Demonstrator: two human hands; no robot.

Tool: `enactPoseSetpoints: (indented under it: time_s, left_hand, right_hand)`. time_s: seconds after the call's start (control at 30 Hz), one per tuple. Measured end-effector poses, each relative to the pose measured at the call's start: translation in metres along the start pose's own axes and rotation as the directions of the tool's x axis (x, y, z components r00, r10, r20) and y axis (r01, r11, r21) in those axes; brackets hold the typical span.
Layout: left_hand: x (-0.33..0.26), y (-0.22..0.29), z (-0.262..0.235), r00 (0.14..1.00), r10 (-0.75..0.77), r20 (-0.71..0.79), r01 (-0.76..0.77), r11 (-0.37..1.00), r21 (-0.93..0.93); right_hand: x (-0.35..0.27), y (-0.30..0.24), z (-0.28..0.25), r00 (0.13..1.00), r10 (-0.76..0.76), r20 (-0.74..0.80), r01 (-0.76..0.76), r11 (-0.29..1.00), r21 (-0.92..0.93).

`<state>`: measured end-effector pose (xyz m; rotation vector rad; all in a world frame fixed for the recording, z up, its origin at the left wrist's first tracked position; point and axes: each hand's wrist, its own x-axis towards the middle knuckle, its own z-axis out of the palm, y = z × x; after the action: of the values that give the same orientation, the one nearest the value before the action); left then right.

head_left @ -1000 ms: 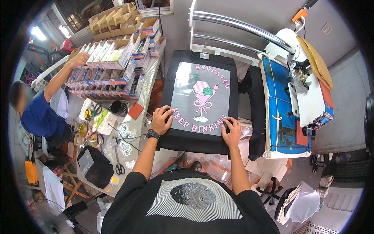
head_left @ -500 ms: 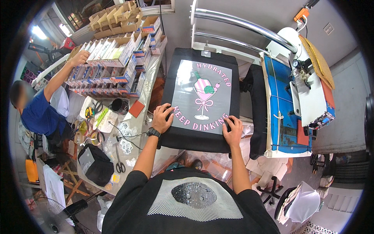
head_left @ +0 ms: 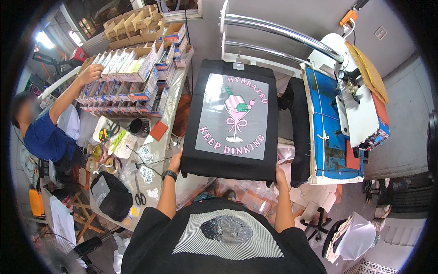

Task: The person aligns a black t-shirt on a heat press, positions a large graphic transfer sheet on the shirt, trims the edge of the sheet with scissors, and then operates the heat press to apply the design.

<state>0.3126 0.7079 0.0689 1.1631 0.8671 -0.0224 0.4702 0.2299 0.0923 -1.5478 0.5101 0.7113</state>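
A black T-shirt (head_left: 230, 77) lies stretched flat over a press platen, with a grey transfer sheet (head_left: 211, 114) carrying a pink printed design on top. My left hand (head_left: 175, 160) grips the shirt's near-left corner, fingers tucked under the edge. At the near-right corner my right hand (head_left: 278, 175) holds the hem the same way. A black watch sits on my left wrist. Both forearms come up from the lower edge, over my black shirt with a striped panel.
A heat press (head_left: 346, 100) with a blue plate stands to the right. Chrome rails (head_left: 278, 34) run behind the platen. On the left is a cluttered table (head_left: 171, 109) with cardboard boxes (head_left: 132, 55), scissors (head_left: 139, 192) and a black bag (head_left: 109, 196). A person in blue (head_left: 48, 134) reaches into the boxes.
Both my hands have slid back from lying flat on the shirt's lower part to gripping its near corners. The person in blue keeps reaching toward the boxes.
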Motion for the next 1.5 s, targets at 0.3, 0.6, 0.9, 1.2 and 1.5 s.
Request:
enactPoseSetpoints:
  time_s: [0.3, 0.6, 0.9, 1.2, 1.5]
  left_hand:
    - [-0.059, -0.064, -0.043, 0.999, 0.005, 0.034, 0.009, 0.919, -0.395]
    - [-0.077, -0.061, -0.055, 0.993, 0.11, -0.036, -0.115, 0.902, -0.415]
    - [-0.07, -0.074, -0.064, 0.99, 0.045, -0.132, -0.077, 0.966, -0.245]
    - [-0.09, -0.189, -0.097, 0.978, -0.2, -0.052, 0.196, 0.82, 0.537]
    - [-0.113, -0.258, -0.121, 0.897, -0.443, 0.01, 0.334, 0.69, 0.642]
  right_hand:
    - [-0.056, 0.045, -0.027, 0.985, -0.174, -0.007, 0.155, 0.857, 0.492]
    - [-0.059, 0.068, -0.061, 0.965, -0.243, 0.095, 0.175, 0.872, 0.458]
    - [-0.057, 0.08, -0.071, 0.99, -0.14, -0.008, 0.14, 0.99, 0.001]
    - [-0.156, 0.009, -0.216, 0.991, 0.112, -0.075, -0.133, 0.909, -0.396]
    - [-0.188, -0.205, -0.272, 0.22, -0.945, -0.242, 0.158, 0.279, -0.947]
